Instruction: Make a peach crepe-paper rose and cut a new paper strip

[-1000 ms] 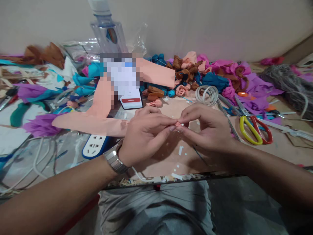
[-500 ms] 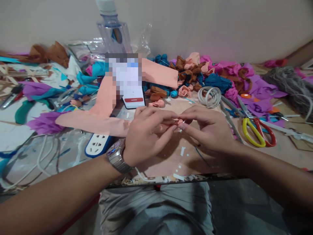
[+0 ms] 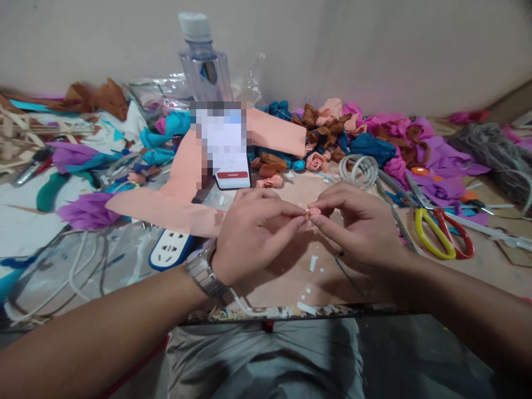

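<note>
1. Tan tabletop (image 3: 282,288), with long peach paper (image 3: 166,213) at left.
2. Works with left hand (image 3: 255,235) and right hand (image 3: 357,221) close together, fingertips narrowed.
3. Yellow-and-red-handled scissors (image 3: 443,235), farther right.
4. Pinches small crumpled peach piece (image 3: 313,213) between both hands' fingertips, above the tabletop.

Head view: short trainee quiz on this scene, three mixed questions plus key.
1. The paper pinched between the left hand and right hand is: A) blue, B) pink, C) brown.
2. True or false: the scissors have one yellow handle and one red.
3. Fill in: the watch is worn on the ____ wrist.

Key: 1. B; 2. true; 3. left.
</note>
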`<act>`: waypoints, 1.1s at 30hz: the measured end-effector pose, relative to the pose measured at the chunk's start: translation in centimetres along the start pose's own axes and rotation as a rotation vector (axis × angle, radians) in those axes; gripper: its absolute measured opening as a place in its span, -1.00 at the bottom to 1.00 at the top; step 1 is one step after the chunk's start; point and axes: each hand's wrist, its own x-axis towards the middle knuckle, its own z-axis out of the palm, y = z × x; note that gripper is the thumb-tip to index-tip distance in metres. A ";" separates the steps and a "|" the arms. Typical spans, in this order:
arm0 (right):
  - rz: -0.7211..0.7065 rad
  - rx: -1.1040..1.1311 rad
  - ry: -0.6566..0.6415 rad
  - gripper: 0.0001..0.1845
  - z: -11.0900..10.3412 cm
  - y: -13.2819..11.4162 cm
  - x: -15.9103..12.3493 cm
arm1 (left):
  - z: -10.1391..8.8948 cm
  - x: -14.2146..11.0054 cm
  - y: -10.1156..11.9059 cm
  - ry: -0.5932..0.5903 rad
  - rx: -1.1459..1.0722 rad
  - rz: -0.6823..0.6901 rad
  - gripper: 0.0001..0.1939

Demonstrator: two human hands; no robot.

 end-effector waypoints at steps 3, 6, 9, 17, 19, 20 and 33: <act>0.000 0.007 0.002 -0.89 0.0 0.0 0.0 | -0.1 -0.1 0.1 -0.006 0.033 0.043 -0.88; 0.007 0.015 0.013 -0.88 0.1 0.1 -0.1 | -0.1 -0.1 0.3 -0.021 0.076 0.076 -0.84; 0.011 0.018 0.022 -0.88 0.1 0.2 -0.2 | -0.1 -0.2 0.3 -0.043 0.111 0.104 -0.80; 0.012 0.043 0.012 -0.89 0.0 0.6 -0.4 | -0.2 -0.3 0.5 -0.043 0.114 0.119 -0.78; -0.007 0.037 0.005 -0.88 0.0 0.6 -0.4 | -0.2 -0.3 0.6 -0.053 0.106 0.115 -0.79; -0.017 0.028 0.002 -0.88 -0.1 0.5 -0.4 | -0.2 -0.3 0.6 -0.056 0.100 0.114 -0.79; -0.072 -0.007 0.010 -0.83 0.2 0.7 -0.9 | 0.0 0.0 0.9 -0.053 0.027 0.052 -0.83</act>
